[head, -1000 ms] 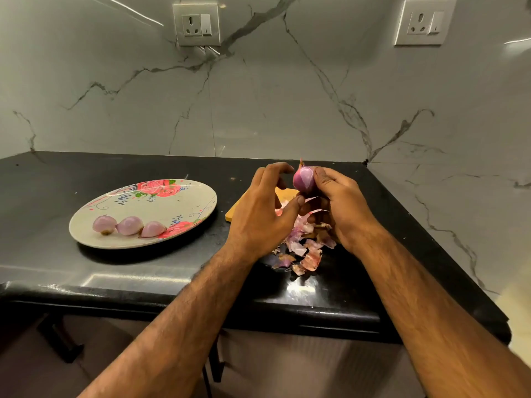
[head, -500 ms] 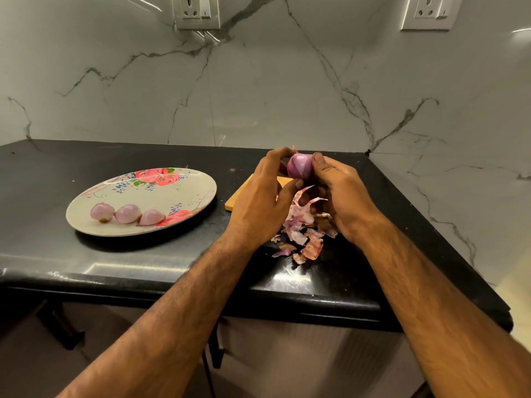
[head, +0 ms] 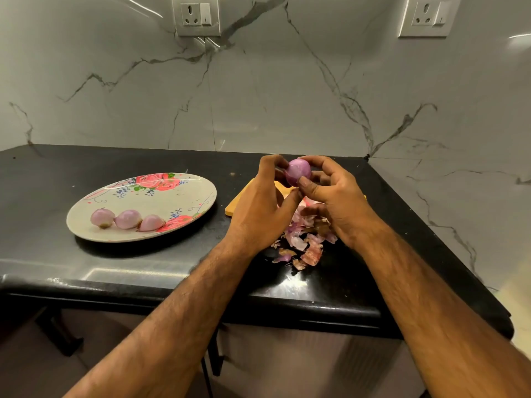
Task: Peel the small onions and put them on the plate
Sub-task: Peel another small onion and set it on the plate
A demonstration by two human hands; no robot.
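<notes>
In the head view, a small onion (head: 298, 175) is held above the black counter (head: 86, 268), a little toward 1 o'clock from the middle of the frame, and is clamped between both hands. The left hand (head: 258, 208) is curled against its 9 o'clock side. The fingertips are closed on it and the thumb is raised beneath it, though contact there cannot be told. The right hand (head: 336, 202) is wrapped round it from 3 o'clock, with the fingers arched over the top and the thumb pressed onto its near face.

At 6 o'clock from the onion, a heap of loose skins (head: 304, 245) is spread on the counter, and a wooden board (head: 238, 203) is partly hidden behind the left hand.

The plate (head: 172, 196) is set at 9 o'clock from the hands, well apart from them. Three peeled onions (head: 128, 219) are lined up near its 7 o'clock rim, close against one another.

Two wall sockets (head: 196, 14) are mounted on the marble wall (head: 273, 96), at 11 and 1 o'clock.
</notes>
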